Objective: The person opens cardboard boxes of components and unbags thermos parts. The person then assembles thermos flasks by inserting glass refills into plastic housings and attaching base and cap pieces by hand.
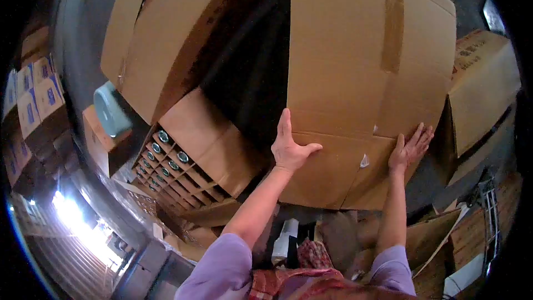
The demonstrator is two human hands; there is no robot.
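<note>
A large brown cardboard box (338, 50) with a strip of tape down its face stands in front of me. My left hand (291, 150) lies at its left edge, thumb stretched across the lower flap and fingers pointing up. Flat against the lower right part of the cardboard rests my right hand (410, 149), its fingers spread. A small white torn patch (364, 161) shows on the flap between my hands. To the left, an open carton (191, 119) has a grid of dividers, with several green-ringed round tops (182, 156) in some of its cells.
Another big cardboard piece (172, 28) leans at upper left. A light blue basin (111, 110) sits on a small box (99, 139). Stacked printed cartons (41, 97) stand at far left, and a large carton (480, 100) is at right. Loose cardboard (430, 239) lies at lower right.
</note>
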